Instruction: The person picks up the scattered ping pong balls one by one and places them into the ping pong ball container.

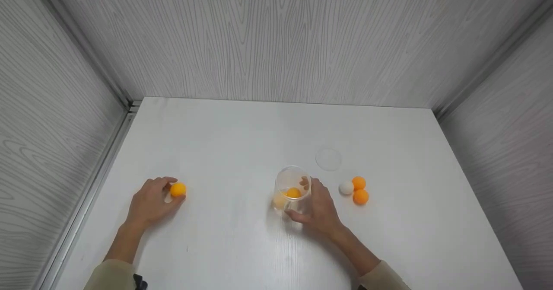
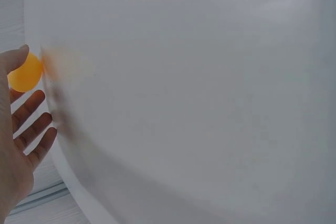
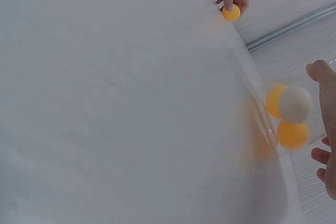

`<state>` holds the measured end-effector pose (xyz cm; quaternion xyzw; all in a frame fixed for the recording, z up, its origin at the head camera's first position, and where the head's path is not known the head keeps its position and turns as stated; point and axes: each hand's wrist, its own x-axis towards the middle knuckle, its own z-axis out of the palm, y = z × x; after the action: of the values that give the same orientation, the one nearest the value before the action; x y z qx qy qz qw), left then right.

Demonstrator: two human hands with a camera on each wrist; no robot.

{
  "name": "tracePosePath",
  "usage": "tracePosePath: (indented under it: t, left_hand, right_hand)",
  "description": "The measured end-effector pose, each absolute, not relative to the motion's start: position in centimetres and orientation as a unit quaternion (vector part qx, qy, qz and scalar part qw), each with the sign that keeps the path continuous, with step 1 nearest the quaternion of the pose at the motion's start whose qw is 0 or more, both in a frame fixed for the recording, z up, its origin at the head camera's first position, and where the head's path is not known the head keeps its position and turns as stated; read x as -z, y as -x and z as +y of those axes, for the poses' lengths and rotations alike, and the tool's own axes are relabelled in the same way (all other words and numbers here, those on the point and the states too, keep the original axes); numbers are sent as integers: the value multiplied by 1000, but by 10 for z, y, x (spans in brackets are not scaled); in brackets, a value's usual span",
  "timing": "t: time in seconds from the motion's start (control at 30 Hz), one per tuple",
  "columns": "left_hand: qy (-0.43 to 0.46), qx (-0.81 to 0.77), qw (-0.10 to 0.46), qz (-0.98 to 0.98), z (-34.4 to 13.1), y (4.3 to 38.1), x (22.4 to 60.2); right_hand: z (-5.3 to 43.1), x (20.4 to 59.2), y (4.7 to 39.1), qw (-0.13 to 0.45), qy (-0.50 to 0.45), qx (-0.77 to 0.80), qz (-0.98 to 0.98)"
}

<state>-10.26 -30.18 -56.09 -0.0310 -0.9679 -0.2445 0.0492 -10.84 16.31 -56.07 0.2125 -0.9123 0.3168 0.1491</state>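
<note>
My left hand pinches an orange ping-pong ball between thumb and fingers, at the left of the table. That ball also shows in the left wrist view, by the thumb, with the other fingers spread apart. Near the middle, my right hand grips a clear plastic cup from its right side. Through the cup's wall, the right wrist view shows a white ball and two orange balls inside. Part of the cup's right side is hidden by the hand.
Right of the cup lie a loose white ball and two orange balls, close together. A clear round disc, perhaps a lid, lies behind them on the white table. Wood-grain panels enclose the table at the back and sides.
</note>
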Motion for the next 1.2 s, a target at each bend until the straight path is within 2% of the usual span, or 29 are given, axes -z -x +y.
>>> tracePosePath:
  t: [0.87,1.2]
  left_hand:
    - [22,250,42,-967,-301,101,560]
    - [33,246,64,-966,-298,102,558]
  right_hand:
    - [163,561,108,128,-203,-321,-916]
    - [163,561,107,131,-205,-314,-918]
